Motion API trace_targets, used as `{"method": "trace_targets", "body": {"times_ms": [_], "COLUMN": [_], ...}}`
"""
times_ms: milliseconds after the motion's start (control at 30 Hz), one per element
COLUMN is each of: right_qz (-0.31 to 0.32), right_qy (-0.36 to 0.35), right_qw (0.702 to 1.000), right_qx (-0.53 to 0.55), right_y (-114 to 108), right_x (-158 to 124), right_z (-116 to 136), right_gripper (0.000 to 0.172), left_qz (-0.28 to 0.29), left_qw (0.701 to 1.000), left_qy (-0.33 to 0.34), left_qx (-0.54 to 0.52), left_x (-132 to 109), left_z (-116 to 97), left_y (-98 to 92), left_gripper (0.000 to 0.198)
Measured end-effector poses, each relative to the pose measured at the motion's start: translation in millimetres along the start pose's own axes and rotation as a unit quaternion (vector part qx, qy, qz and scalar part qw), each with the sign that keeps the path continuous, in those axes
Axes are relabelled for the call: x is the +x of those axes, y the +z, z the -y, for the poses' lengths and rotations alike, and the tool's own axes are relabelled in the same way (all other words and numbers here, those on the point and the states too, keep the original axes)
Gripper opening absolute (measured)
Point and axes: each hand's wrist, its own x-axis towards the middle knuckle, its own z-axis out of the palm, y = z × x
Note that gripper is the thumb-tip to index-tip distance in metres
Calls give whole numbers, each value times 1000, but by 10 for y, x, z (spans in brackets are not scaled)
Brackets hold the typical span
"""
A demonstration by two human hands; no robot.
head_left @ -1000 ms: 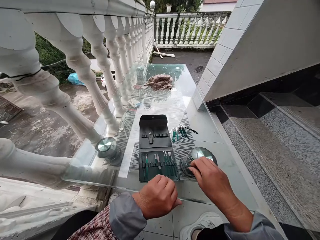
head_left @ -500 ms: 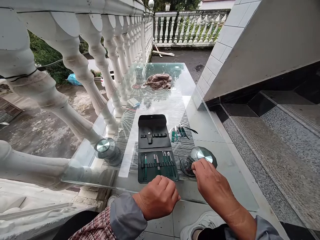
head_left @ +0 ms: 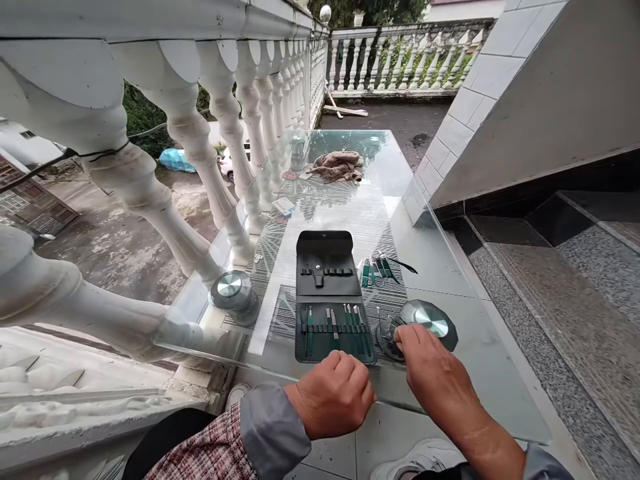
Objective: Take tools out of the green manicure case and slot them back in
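An open black tool case (head_left: 330, 293) lies on the glass table (head_left: 440, 267), with several green-handled tools in its lower half. My left hand (head_left: 334, 395) is a closed fist at the table's near edge, just below the case. My right hand (head_left: 434, 379) rests fingers-down by the metal table cap (head_left: 428, 321), its fingertips pinched at thin tools (head_left: 384, 327) lying right of the case. More loose green tools (head_left: 380, 268) lie further up on the right.
A white balustrade (head_left: 210, 140) runs along the left. A second metal cap (head_left: 231, 288) sits at the near left corner. A brown cloth (head_left: 338, 165) and a small card (head_left: 283, 205) lie farther away. Tiled steps (head_left: 560, 280) rise on the right.
The view has shifted, so everything sits further right in frame. My right hand's fingertips moved slightly left toward the thin tools by the cap. My left fist stays put.
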Motion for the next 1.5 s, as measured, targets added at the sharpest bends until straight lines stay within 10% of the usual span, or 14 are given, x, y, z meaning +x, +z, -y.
{"method": "trace_targets", "body": {"times_ms": [233,633,1500], "right_qz": [-25,76,26], "right_qy": [86,227,177], "right_qw": [959,773,835], "right_qx": [268,587,521], "right_y": [-24,-32,163], "right_x": [204,578,870], "right_z": [7,488,780], "right_gripper": [22,33,28], "left_qz": [2,-36,-21], "left_qw": [1000,999,1000], "left_qy": [3,-16,-1], "left_qx": [-1,1,-9], "left_x": [-31,-71,-156], "left_z": [-7,-37,-26], "left_y": [51,74,6], "left_gripper": [21,19,25]}}
